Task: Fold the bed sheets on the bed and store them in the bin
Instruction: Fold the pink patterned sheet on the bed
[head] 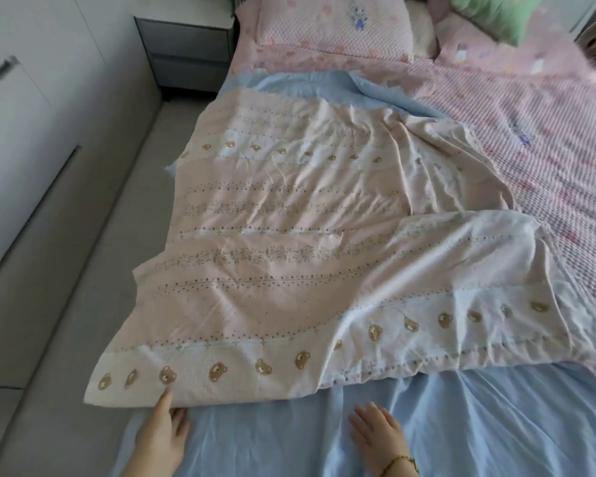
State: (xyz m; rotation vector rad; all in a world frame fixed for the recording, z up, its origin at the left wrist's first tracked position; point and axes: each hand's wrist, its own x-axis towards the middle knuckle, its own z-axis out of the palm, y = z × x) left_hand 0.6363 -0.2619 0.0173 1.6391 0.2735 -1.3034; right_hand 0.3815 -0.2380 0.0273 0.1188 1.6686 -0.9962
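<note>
A cream and pink sheet [289,242] printed with rows of small bears lies spread and wrinkled across the bed, its near hem folded over. Under it a light blue sheet [427,425] covers the mattress. My left hand [164,432] pinches the sheet's near hem, one finger lying on top of the cloth and the others tucked under its edge. My right hand [379,435] hovers with relaxed fingers just above the blue sheet, a little short of the hem. No bin is in view.
A pink textured blanket [530,149] covers the right side of the bed. A pink pillow [334,25] and a green cushion [496,12] sit at the head. A grey nightstand [186,53] and white wardrobe doors [31,115] line the narrow floor strip on the left.
</note>
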